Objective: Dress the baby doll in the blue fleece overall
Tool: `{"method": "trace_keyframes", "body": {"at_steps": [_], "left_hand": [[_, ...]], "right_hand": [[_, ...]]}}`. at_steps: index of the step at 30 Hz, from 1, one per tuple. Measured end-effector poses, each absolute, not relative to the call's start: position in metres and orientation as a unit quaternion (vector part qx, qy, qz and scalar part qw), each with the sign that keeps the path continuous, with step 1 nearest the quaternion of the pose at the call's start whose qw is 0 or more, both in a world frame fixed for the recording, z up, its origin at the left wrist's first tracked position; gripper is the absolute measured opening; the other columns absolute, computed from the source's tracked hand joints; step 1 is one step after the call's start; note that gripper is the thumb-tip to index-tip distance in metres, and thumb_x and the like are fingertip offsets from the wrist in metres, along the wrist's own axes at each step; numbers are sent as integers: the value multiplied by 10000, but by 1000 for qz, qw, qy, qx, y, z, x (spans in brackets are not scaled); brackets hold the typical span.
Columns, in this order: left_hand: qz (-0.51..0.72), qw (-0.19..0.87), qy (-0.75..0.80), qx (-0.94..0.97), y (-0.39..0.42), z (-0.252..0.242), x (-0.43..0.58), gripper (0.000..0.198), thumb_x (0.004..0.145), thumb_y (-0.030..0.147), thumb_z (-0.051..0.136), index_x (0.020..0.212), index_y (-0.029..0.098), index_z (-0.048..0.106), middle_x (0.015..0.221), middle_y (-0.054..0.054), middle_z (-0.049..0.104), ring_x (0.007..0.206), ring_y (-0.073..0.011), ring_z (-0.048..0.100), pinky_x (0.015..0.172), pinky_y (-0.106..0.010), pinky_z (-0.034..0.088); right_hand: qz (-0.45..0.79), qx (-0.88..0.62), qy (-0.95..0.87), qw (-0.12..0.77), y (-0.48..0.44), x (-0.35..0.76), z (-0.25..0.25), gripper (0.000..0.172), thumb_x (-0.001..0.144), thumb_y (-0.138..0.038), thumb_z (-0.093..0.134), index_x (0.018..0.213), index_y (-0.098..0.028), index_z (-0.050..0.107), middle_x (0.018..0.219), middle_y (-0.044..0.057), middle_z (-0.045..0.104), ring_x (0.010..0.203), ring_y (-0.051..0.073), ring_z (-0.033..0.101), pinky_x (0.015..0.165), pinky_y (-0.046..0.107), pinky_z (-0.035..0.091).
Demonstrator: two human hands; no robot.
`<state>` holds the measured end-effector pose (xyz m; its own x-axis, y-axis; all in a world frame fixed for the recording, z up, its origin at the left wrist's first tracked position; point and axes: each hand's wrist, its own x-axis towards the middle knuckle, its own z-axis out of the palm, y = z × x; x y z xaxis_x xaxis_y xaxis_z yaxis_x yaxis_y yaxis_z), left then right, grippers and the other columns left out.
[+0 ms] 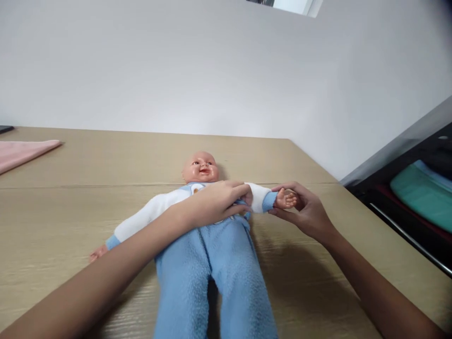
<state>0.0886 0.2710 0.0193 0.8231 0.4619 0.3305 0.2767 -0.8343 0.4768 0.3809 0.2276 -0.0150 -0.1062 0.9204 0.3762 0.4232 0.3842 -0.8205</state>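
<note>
A baby doll (201,168) lies on its back on the wooden table (106,160), dressed in a blue fleece suit (215,263) with white sleeves. My left hand (221,201) reaches across its chest and pinches the white sleeve (257,197) of the doll's arm on the right. My right hand (303,209) cups and holds the doll's small hand (285,198) at the blue cuff. The doll's other arm (141,219) lies stretched out to the left on the table.
A folded pink cloth (21,153) lies at the table's far left, with a dark object (5,128) behind it. At right stands a dark drawer or shelf unit (406,188) holding folded teal fabric (423,195). A white wall rises behind.
</note>
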Motion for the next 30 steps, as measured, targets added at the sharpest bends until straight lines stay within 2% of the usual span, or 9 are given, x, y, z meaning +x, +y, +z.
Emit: {"method": "trace_keyframes", "body": {"at_steps": [2, 6, 10, 14, 18, 20, 24, 27, 30], "left_hand": [[243, 230, 146, 931, 268, 20, 86, 123, 1136, 291, 613, 1161, 190, 678, 1163, -101, 767, 1011, -233, 726, 886, -324, 536], [278, 183, 95, 938, 267, 18, 82, 238, 1163, 371, 544, 1160, 194, 703, 1184, -132, 766, 1053, -262, 718, 946, -358, 532], [311, 219, 93, 920, 267, 19, 82, 138, 1134, 318, 623, 1105, 215, 710, 1154, -107, 781, 1064, -249, 713, 984, -365, 531], [359, 374, 167, 839, 274, 23, 85, 104, 1060, 302, 732, 1041, 201, 716, 1038, -58, 779, 994, -219, 721, 923, -345, 544], [358, 451, 251, 778, 282, 18, 88, 213, 1023, 395, 759, 1012, 183, 734, 986, -44, 768, 959, -214, 709, 879, -340, 524], [332, 433, 267, 794, 282, 14, 89, 222, 1033, 411, 729, 1036, 189, 718, 976, -40, 758, 929, -212, 700, 843, -340, 518], [315, 311, 296, 847, 278, 7, 92, 205, 1071, 422, 645, 1046, 219, 645, 1002, -43, 746, 885, -218, 676, 785, -355, 485], [305, 212, 334, 866, 276, 4, 92, 264, 1058, 467, 648, 963, 231, 581, 967, -56, 728, 876, -245, 651, 783, -381, 449], [269, 185, 353, 877, 278, 4, 91, 288, 1073, 479, 615, 928, 236, 560, 909, -54, 699, 864, -259, 634, 780, -391, 429]], "right_hand": [[234, -501, -692, 464, 233, 367, -11, 499, 729, -536, 1017, 1052, -252, 764, 962, 58, 836, 823, 255, 779, 754, 378, 664], [252, -473, -718, 444, 241, 332, -8, 413, 770, -484, 992, 960, -250, 710, 829, 18, 798, 710, 217, 732, 653, 332, 604], [216, -398, -795, 403, 239, 315, -8, 234, 852, -302, 893, 876, -250, 666, 803, -12, 727, 730, 193, 668, 681, 315, 547], [249, -369, -814, 372, 235, 323, -9, 65, 959, -288, 770, 999, -263, 725, 991, 26, 745, 945, 242, 703, 871, 373, 565], [409, -349, -736, 412, 227, 329, -23, 140, 1015, -428, 729, 1027, -293, 767, 1190, 52, 720, 1230, 284, 680, 1125, 470, 528], [509, -365, -639, 447, 222, 325, -33, 188, 1000, -471, 738, 991, -283, 748, 1168, 52, 724, 1199, 282, 689, 1108, 473, 546], [640, -376, -469, 479, 219, 313, -50, 307, 982, -554, 691, 1018, -250, 709, 1035, 67, 723, 973, 258, 686, 921, 433, 609], [641, -391, -414, 514, 222, 307, -58, 346, 939, -574, 777, 994, -245, 685, 967, 34, 697, 885, 211, 662, 841, 368, 610], [595, -419, -400, 557, 226, 301, -64, 414, 870, -600, 881, 978, -269, 656, 960, -2, 691, 856, 172, 666, 788, 309, 611]]}}
